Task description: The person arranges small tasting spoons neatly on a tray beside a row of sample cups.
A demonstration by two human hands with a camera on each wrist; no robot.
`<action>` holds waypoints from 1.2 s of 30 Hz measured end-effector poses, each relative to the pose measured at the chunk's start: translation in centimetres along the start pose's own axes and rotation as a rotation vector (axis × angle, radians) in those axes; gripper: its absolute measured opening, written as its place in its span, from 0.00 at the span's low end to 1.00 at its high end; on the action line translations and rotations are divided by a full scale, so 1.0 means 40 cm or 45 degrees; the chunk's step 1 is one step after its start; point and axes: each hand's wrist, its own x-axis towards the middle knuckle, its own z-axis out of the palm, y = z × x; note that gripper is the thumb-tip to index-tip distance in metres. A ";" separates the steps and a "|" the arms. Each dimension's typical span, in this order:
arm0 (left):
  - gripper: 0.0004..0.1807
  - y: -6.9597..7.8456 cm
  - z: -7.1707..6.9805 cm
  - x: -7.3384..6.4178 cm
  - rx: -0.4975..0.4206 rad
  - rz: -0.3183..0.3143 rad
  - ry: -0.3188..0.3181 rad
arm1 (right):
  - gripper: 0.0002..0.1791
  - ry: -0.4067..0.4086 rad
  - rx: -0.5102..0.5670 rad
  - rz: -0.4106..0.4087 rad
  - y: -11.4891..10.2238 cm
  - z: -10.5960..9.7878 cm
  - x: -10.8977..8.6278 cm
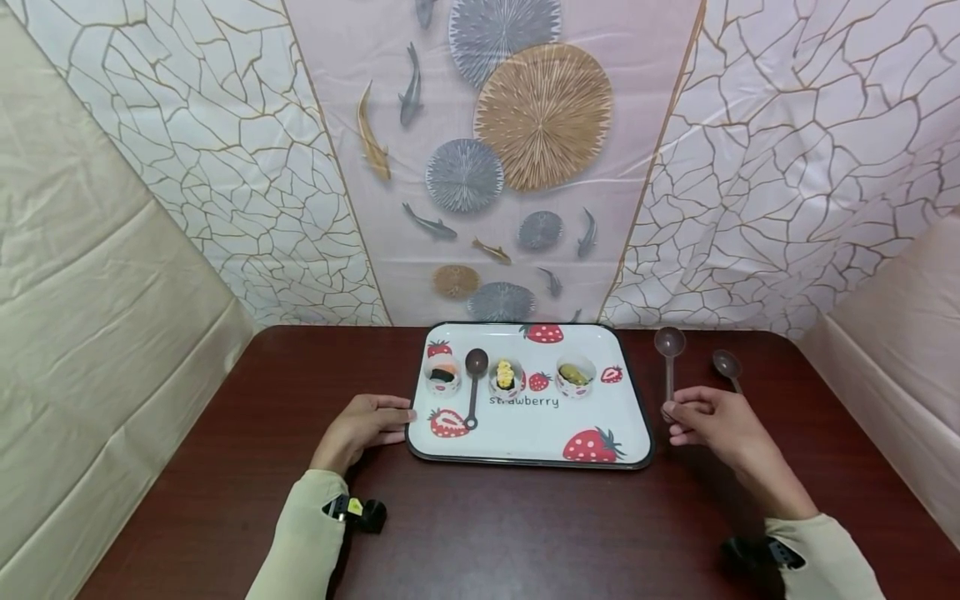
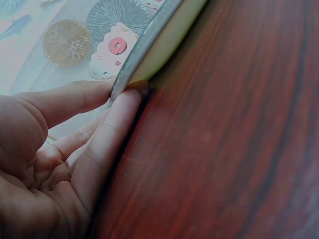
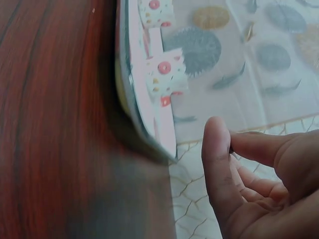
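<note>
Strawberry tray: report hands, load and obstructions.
Left hand pinching tray by its edge. Right hand holding spoon, right of tray. Tray bearing three cups, another spoon. No obstruction seen between held spoon and tray.

A white tray point(image 1: 517, 439) edged in black carries red strawberries point(image 1: 592, 447) with grey-green leaves and dark lettering point(image 1: 523, 402). White paper cups point(image 3: 167, 69) printed with red rings show food in orange and black point(image 1: 442, 374), yellow over black point(image 1: 506, 375) and olive green point(image 1: 573, 374). One spoon point(image 1: 473, 393) is dark brown; the held spoon point(image 1: 670, 373) is greyish brown. Dark streaks grain the red-brown table point(image 1: 517, 525), beneath a pink panel point(image 1: 360, 50) of grey and gold discs and fish, flanked by gold-veined white. Sleeves point(image 1: 303, 533) are pale green.
</note>
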 end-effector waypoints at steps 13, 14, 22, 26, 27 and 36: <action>0.25 -0.002 0.002 0.001 -0.008 -0.006 0.004 | 0.17 -0.023 -0.006 -0.041 -0.048 0.037 -0.011; 0.25 -0.002 0.002 0.001 -0.006 -0.007 0.003 | 0.17 -0.025 -0.003 -0.043 -0.052 0.039 -0.011; 0.26 0.003 0.001 -0.001 -0.006 0.000 -0.004 | 0.17 -0.024 -0.006 -0.076 -0.085 0.062 -0.015; 0.26 0.004 0.000 -0.001 -0.009 -0.001 -0.006 | 0.16 -0.033 0.013 -0.105 -0.101 0.073 -0.014; 0.25 0.004 0.000 -0.001 -0.008 -0.001 -0.006 | 0.16 -0.036 0.024 -0.112 -0.104 0.075 -0.014; 0.26 0.003 0.000 -0.002 -0.004 0.002 -0.008 | 0.16 -0.053 0.043 -0.129 -0.137 0.091 -0.017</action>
